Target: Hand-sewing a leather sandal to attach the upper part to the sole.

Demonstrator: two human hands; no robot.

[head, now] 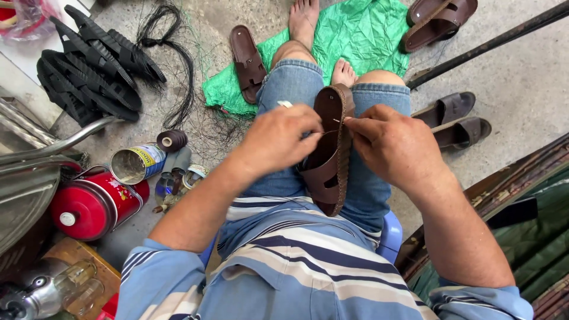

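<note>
Two hands meet over a brown sandal [329,155] that stands on edge in the person's lap, between the thighs of the blue jeans [290,89], toe pointing away. The left hand [278,139] curls over the sandal's strap side, fingers closed against it, with a small pale object, perhaps a tool or a scrap, sticking out above the knuckles; what it is cannot be told. The right hand [394,145] pinches with thumb and forefinger shut at the braided edge of the sole, where a thin needle or thread seems to show, too fine to be sure.

Beyond the knees, a green sheet [361,35] lies on the concrete floor under the bare feet, with a loose brown sandal [248,62] at its left edge. More sandals [453,118] sit to the right. To the left lie a spool of dark thread [172,140], an open tin can [137,163], a red canister [95,204] and a heap of black soles [89,65].

As a judgement: the sandal is braced only by the thighs and the left hand, so a hard pull on the edge could twist it loose, and a fine point so near the fingertips could prick them if the pinch slips.
</note>
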